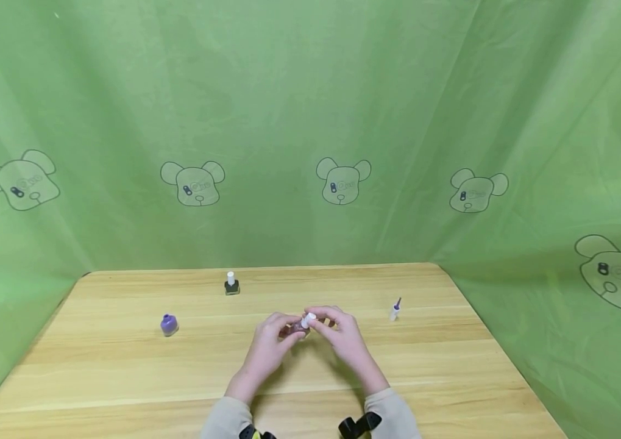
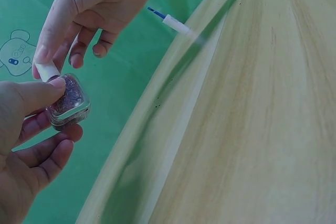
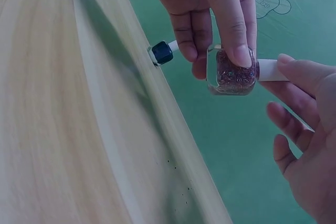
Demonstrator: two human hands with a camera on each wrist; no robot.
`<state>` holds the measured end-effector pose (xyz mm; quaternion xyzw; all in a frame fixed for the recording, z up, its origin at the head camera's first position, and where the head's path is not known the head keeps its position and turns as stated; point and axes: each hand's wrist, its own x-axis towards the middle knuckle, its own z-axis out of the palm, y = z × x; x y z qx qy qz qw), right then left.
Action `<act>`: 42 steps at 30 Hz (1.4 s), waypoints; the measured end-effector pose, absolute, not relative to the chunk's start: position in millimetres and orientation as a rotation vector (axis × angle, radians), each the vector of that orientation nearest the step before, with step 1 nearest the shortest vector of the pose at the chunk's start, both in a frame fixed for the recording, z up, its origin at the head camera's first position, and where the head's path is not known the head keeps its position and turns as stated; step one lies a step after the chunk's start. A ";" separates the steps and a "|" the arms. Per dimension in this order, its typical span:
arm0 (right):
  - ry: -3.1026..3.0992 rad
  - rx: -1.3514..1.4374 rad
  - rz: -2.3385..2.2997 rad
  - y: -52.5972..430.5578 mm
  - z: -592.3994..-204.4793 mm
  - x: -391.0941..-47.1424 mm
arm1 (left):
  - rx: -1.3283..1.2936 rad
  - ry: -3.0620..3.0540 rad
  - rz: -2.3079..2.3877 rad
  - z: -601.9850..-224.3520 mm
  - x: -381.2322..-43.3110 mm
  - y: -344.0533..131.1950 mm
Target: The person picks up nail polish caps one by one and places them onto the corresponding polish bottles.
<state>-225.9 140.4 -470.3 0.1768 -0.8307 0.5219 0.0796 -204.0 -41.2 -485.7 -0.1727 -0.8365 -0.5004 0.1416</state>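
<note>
Above the middle of the table, my left hand (image 1: pixel 267 346) holds a small square nail polish bottle (image 3: pixel 235 74) of clear glass with dark reddish glitter inside. The thumb lies on one flat face of the glass, and fingers support the other side. My right hand (image 1: pixel 341 336) pinches the bottle's white cap (image 3: pixel 272 70) between thumb and forefinger, its other fingers loosely curled. The cap sits at the neck of the bottle, which is tilted toward the right hand. In the left wrist view the glitter bottle (image 2: pixel 72 98) shows close up between both hands.
On the left of the table stands a purple polish bottle (image 1: pixel 169 325) with no cap on it. Its white cap with a purple brush (image 1: pixel 395 310) stands at the right, brush upward. A dark polish bottle (image 1: pixel 231 285) with a white cap stands near the back edge. Green curtains surround the table (image 1: pixel 124 378).
</note>
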 end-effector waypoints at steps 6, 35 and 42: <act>-2.474 0.448 1.561 137.9 -470.1 -224.7 | -0.474 -2.429 -1.374 -485.5 -201.9 -39.1; -2.311 0.145 1.671 125.5 -473.1 -222.2 | -0.386 -2.255 -1.159 -493.0 -197.0 -20.4; -2.346 0.203 1.710 131.4 -473.0 -226.4 | -0.366 -2.308 -1.221 -491.5 -197.4 -21.6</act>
